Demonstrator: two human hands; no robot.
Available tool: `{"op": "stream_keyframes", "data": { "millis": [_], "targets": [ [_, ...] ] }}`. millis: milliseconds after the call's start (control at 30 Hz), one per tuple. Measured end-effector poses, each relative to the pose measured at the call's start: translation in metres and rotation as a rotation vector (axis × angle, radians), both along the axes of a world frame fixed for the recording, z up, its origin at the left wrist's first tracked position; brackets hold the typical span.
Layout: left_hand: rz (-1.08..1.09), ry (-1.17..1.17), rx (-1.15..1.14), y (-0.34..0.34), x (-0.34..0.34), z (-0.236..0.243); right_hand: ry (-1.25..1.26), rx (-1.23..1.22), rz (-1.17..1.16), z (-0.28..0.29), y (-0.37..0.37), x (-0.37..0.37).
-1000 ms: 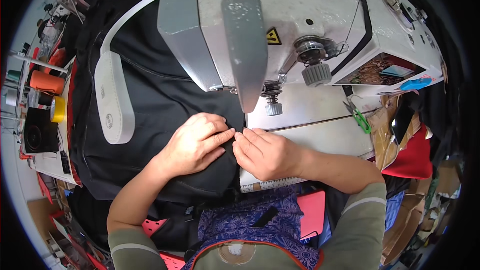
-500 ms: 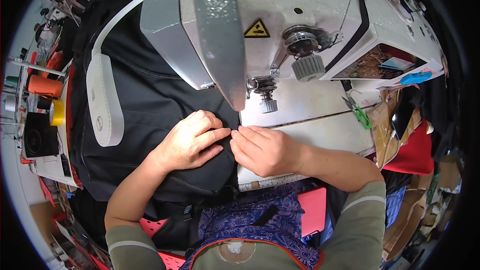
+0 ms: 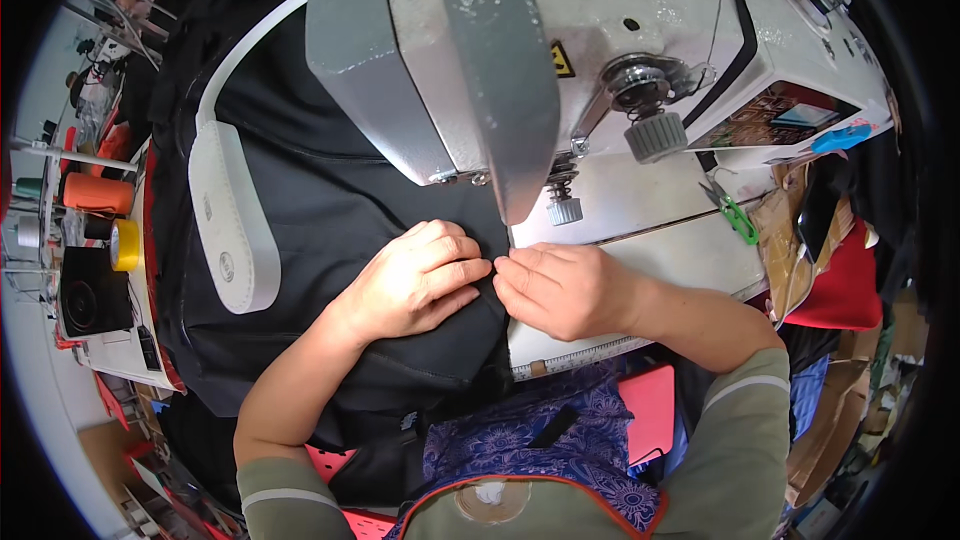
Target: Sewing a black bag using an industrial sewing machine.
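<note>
Black fabric [image 3: 300, 210] spreads over the left of the sewing bed, its right edge running just below the sewing machine [image 3: 560, 40]. My left hand [image 3: 425, 280] rests on the fabric, fingers bent and closed at that edge. Opposite it, my right hand [image 3: 560, 290] pinches the same edge with thumb and forefinger, over the white bed plate [image 3: 640, 250]. The fingertips of both hands nearly meet. A grey machine guard [image 3: 500, 90] reaches down in front of the needle area, which it hides.
A white gooseneck lamp [image 3: 235, 230] hangs over the fabric at left. Green thread snips [image 3: 735, 212] lie right of the plate, near brown paper [image 3: 785, 240] and red cloth [image 3: 840, 285]. Yellow tape [image 3: 125, 244] and an orange container [image 3: 98, 193] stand at far left.
The whole view has shifted, so everything appears slightly farther right. Both hands keep their hold at the fabric edge, with barely any change in their pose.
</note>
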State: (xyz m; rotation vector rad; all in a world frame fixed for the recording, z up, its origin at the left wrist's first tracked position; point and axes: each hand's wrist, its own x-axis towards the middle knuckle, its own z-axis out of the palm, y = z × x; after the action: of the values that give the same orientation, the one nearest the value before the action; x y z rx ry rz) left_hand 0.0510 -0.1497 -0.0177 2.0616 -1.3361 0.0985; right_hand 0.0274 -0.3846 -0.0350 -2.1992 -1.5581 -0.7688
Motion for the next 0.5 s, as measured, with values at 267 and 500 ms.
{"op": "stream_keyframes", "data": {
  "millis": [267, 500],
  "targets": [
    [0.025, 0.023, 0.011, 0.002, 0.018, -0.002, -0.017, 0.05, -0.042, 0.001, 0.003, 0.018],
    [0.063, -0.052, -0.015, 0.002, 0.032, -0.001, -0.021, 0.068, -0.121, 0.002, 0.006, 0.025]
  ]
}}
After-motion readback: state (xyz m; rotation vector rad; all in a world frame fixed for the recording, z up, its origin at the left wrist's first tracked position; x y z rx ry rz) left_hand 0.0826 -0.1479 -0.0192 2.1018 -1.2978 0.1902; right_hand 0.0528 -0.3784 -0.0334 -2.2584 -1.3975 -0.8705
